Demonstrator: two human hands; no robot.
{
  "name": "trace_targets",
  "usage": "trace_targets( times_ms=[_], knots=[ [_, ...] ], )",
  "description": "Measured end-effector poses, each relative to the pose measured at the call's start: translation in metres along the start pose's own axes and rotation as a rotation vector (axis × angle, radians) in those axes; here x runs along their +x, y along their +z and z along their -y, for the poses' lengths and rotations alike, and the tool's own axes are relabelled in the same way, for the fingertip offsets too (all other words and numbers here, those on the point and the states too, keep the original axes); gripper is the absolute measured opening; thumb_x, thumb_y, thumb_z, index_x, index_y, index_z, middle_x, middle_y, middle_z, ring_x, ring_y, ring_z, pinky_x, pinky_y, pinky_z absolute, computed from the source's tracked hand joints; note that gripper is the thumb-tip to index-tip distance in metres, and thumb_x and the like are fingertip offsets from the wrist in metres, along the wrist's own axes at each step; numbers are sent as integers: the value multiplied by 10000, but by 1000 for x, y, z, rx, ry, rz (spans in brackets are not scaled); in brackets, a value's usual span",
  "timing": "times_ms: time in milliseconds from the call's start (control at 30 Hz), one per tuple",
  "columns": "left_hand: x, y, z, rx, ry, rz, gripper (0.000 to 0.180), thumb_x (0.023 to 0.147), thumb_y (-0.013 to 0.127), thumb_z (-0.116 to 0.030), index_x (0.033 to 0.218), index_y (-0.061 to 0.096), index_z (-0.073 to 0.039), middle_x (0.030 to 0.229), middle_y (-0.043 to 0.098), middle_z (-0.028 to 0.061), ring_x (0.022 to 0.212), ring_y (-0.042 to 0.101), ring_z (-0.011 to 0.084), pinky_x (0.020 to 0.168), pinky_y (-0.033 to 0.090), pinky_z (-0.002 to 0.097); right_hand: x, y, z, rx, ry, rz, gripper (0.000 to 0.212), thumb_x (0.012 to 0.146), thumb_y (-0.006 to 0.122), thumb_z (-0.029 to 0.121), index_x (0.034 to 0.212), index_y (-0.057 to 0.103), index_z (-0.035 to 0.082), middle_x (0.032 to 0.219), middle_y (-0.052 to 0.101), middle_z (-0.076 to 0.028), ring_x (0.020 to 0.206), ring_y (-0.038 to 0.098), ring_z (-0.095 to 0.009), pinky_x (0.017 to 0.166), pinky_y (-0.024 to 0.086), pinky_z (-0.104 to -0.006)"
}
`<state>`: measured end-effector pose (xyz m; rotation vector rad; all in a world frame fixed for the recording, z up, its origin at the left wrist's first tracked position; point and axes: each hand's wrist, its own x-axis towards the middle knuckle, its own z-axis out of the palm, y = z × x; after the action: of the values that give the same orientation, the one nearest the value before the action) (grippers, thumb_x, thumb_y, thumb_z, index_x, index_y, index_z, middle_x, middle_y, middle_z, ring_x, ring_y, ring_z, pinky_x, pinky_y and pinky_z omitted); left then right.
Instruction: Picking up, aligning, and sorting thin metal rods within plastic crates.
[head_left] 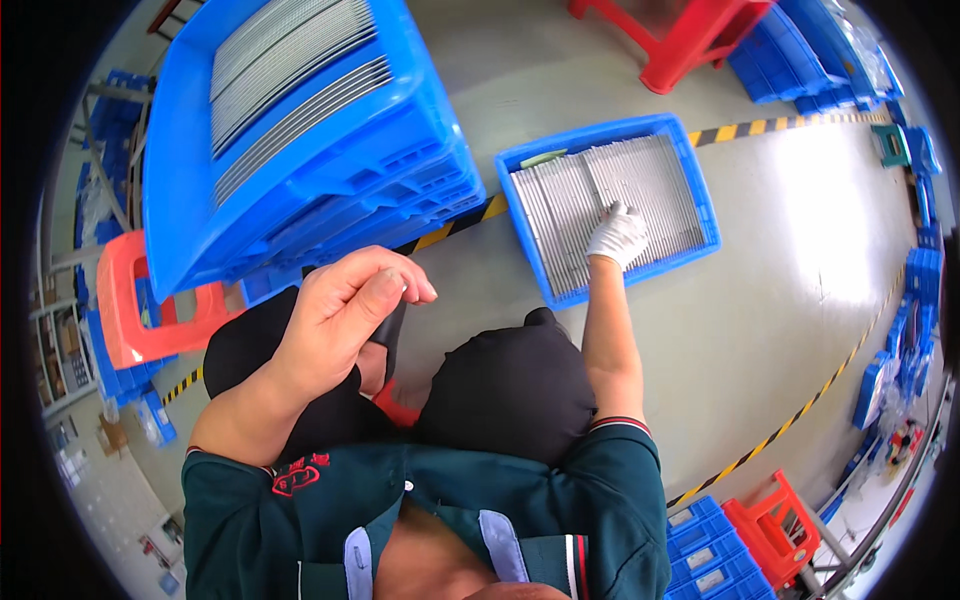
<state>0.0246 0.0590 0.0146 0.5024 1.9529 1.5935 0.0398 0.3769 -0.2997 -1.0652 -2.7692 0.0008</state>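
Note:
My right hand (619, 236), in a white glove with greyish fingertips, reaches down into a blue crate (532, 250) on the floor. The crate is filled with thin silver-grey metal strips (560, 205) standing on edge in a close row. The gloved fingers are bent together at the top of the strips, about a narrow bright strip mid-row; their tips are partly hidden. My bare left hand (345, 310) hangs above my left knee, beside the stacked crates and apart from them. Its fingers are curled with the thumb against them; the inside of the hand is hidden.
Tall stacked blue crates (400, 140) stand at the left, the top one holding more metal strips (300, 55). An orange-red stool (120, 310) is beside them. Another red stool (665, 60) stands beyond the floor crate. Yellow-black tape (745, 130) crosses the floor; more blue crates (710, 555) stand lower right.

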Motion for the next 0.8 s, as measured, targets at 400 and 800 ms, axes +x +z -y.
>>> trace_targets(
  times_ms=[400,800],
  knots=[
    [-52,-21,-17,-4,-80,73,182,923,503,-149,829,563,-5,792,573,69,770,574,162,724,455,317,28,-27,5,-215,-30,371,296,795,609,346,963,655,108,939,660,-129,920,639,-273,769,511,-395],
    [-104,-11,2,215,436,226,238,879,577,-265,775,576,-51,721,561,89,723,554,299,634,439,386,15,-210,124,-343,-756,617,338,799,558,355,1058,642,154,1045,636,-142,967,605,-336,850,471,-396]
  ],
)
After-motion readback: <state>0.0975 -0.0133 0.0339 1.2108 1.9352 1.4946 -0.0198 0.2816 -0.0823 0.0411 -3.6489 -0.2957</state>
